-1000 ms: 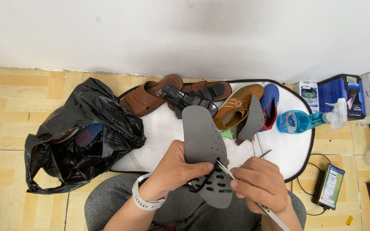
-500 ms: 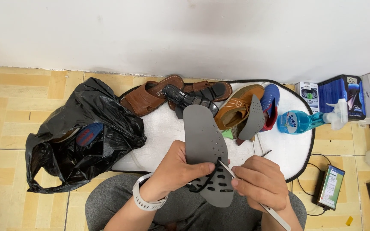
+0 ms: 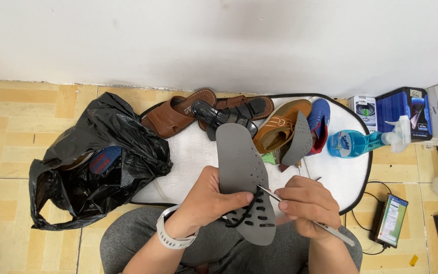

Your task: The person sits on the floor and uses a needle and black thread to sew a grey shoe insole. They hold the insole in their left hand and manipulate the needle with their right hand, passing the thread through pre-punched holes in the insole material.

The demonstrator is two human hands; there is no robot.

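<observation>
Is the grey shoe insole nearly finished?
Not yet. The left hand grips the grey insole while the right hand works a thin metal tool at its slots. A second insole and the tan shoe wait on the white mat.

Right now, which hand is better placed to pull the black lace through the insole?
Probably the right hand: it holds the thin metal tool with its tip at the black lace on the insole. The left hand is wrapped around the insole, steadying it.
</observation>
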